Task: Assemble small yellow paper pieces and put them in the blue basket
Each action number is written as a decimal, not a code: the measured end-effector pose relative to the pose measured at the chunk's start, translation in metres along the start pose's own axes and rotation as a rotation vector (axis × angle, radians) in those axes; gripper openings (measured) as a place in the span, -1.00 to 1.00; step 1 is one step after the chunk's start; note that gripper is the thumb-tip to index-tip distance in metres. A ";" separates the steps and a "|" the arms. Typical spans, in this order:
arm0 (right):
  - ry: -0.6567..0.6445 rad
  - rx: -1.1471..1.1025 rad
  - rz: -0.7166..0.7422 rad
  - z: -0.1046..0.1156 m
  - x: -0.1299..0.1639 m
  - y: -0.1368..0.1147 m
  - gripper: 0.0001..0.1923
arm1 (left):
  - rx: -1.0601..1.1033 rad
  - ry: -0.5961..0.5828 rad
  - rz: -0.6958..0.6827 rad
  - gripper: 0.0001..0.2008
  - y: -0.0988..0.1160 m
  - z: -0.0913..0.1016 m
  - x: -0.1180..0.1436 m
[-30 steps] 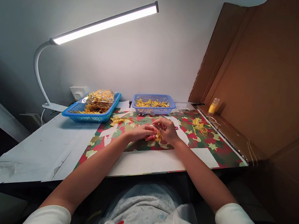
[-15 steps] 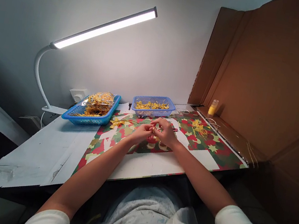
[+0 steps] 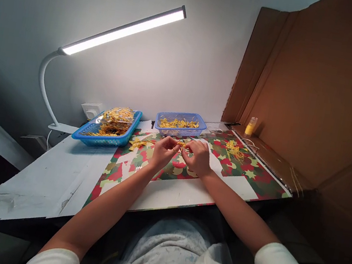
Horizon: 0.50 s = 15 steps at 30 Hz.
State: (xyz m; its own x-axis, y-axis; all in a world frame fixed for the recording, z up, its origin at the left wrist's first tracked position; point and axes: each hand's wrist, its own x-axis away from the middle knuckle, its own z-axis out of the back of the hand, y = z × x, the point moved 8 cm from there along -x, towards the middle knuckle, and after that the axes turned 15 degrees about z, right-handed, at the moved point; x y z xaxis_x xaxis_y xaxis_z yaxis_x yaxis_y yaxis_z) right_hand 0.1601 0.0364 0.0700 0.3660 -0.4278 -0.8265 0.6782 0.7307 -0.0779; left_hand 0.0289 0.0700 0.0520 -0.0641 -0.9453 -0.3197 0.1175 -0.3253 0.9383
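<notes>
Over the middle of the table, my left hand [image 3: 164,151] and my right hand [image 3: 198,156] pinch a small yellow piece with a thin loop [image 3: 179,145] between them. Its exact kind is too small to make out. Both hands are closed, fingertips close together. Left of my left hand, several yellow pieces with thin stems [image 3: 139,144] lie on the camouflage-patterned sheet [image 3: 168,176]. Behind the hands stands a light-blue basket [image 3: 179,130] holding yellow pieces with thin loops.
A blue basket [image 3: 102,141] with yellow pieces and a clear plastic bag stands at the left. Yellow threads [image 3: 235,151] lie at the right, near a small yellow bottle [image 3: 250,126]. A lamp [image 3: 125,29] arches over the table; cardboard [image 3: 320,93] walls the right side.
My hands have drawn slightly apart and turned, with my left hand's fingers raised. The small yellow piece between them now shows more clearly.
</notes>
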 end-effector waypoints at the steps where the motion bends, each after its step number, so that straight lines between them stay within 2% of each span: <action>1: -0.005 0.020 0.004 0.000 0.000 0.000 -0.87 | -0.023 0.009 -0.018 -0.74 0.002 0.000 0.001; 8: -0.087 0.130 -0.008 -0.007 0.001 -0.001 -0.86 | -0.217 0.042 -0.176 -0.89 0.018 -0.003 0.009; 15: -0.152 0.159 -0.061 -0.013 0.002 0.001 -0.78 | -0.372 0.040 -0.228 -0.89 0.024 -0.010 0.013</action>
State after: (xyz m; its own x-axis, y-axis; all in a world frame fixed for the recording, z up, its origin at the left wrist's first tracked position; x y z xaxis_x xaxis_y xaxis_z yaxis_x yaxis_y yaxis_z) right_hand 0.1534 0.0432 0.0609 0.4053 -0.5525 -0.7283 0.7894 0.6133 -0.0259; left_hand 0.0405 0.0499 0.0687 -0.0920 -0.8459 -0.5253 0.4546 -0.5051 0.7337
